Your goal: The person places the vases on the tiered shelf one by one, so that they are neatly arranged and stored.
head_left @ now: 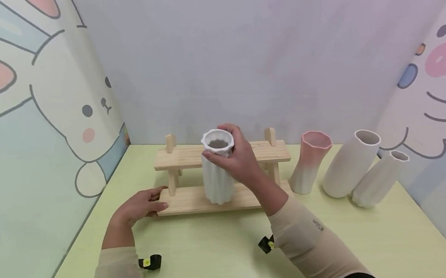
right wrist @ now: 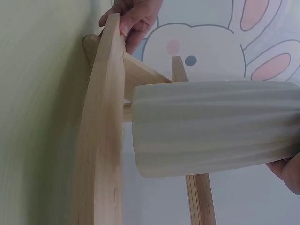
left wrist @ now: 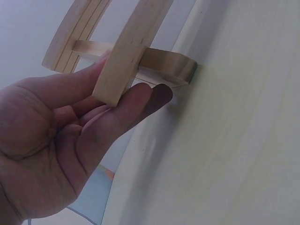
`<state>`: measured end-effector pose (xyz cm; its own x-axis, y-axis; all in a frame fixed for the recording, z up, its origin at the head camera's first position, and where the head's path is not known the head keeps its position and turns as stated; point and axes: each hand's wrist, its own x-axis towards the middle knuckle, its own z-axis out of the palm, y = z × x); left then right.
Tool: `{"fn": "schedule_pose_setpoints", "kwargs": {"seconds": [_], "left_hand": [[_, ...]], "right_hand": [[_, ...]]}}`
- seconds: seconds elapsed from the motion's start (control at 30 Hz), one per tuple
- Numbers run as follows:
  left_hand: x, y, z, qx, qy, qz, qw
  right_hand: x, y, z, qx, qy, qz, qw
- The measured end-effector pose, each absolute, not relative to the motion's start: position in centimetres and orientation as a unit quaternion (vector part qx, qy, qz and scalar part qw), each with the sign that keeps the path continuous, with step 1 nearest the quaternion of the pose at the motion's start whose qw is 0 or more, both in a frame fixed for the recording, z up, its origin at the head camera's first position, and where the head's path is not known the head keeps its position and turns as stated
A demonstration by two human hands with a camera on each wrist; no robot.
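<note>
A white fluted vase (head_left: 218, 182) with a scalloped rim stands upright in front of the upper board of a two-tier wooden rack (head_left: 184, 202). My right hand (head_left: 238, 159) grips it near the top, thumb on the near side and fingers round the back. In the right wrist view the base of the vase (right wrist: 201, 129) is close over the rack's lower board (right wrist: 105, 126). At the rack's left end, my left hand (head_left: 142, 205) holds the end of the lower board between thumb and fingers, as the left wrist view shows with the hand (left wrist: 70, 126) around the wood.
To the right of the rack stand a pink-to-white vase (head_left: 311, 161), a tall smooth white vase (head_left: 350, 164) and a smaller white vase (head_left: 380, 179). Black straps with yellow tags show by both sleeves. Cartoon-printed curtains border the pale yellow table (head_left: 203, 259).
</note>
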<state>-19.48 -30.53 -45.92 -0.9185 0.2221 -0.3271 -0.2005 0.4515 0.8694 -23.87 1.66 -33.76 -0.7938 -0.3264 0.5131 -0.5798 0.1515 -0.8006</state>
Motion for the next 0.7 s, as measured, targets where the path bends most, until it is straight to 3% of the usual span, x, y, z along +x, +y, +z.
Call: {"fn": "schedule_pose_setpoints", "kwargs": {"seconds": [0.7], "left_hand": [[-19.5, -30.4, -45.9, 0.005, 0.836, 0.511, 0.200]], "right_hand": [[-24.4, -2.3, -34.7, 0.305, -0.758, 0.567, 0.100]]}}
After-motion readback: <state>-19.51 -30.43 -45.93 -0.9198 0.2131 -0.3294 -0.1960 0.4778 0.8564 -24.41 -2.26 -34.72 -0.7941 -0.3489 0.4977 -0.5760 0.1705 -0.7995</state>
